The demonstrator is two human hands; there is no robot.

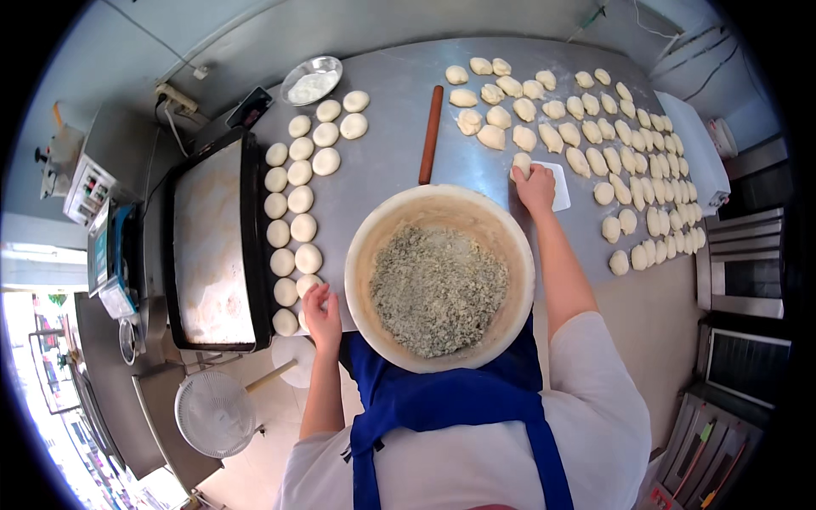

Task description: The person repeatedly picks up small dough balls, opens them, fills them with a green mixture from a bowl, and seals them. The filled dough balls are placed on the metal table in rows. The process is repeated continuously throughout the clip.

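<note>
My right hand (537, 186) has its fingers on a piece of dough (521, 162), beside a white plastic scraper (561, 185). Over the round dough discs (308, 258) at the table's near left is my left hand (322, 315), fingers curled at the lowest discs; whether it grips one cannot be told. Between my arms a large round tub (440, 194) holds a crumbly, grey-green filling (440, 290). Beyond the tub lies a wooden rolling pin (431, 135). Many dough pieces (553, 109) stand in rows across the right of the metal table (382, 159).
A dark-rimmed baking tray (213, 242) stands left of the discs. A metal bowl of white flour (312, 80) and a phone-like dark device (250, 108) are at the back left. A digital scale (102, 248) is farther left, with a white fan (215, 414) below it.
</note>
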